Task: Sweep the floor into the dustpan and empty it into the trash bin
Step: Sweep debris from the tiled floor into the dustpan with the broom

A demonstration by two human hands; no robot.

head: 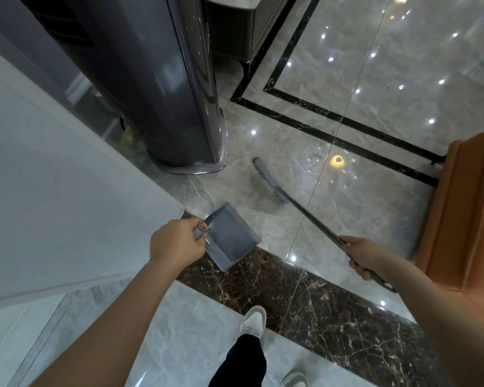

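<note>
two bare forearms reach in from 7 and 4 o'clock, with a white shoe and a dark trouser leg below at 6 o'clock. left hand sits just left of centre, its fingers curled tight round the short handle of the grey dustpan; the pan hangs tilted, its toothed comb edge showing, above the join of pale marble and the dark brown marble strip. whether the pan touches the floor cannot be told. right hand at 4 o'clock wraps its fingers closed round the dark handle of the broom, which slants up toward the centre; the broom head lies just beyond the pan at 1 o'clock from it, bristles blurred against the glossy floor. a tall grey cylindrical appliance stands at 11 o'clock, a white panel at 9 o'clock, and an orange padded seat at 3 o'clock. black inlay lines cross the floor toward 2 o'clock.
</note>
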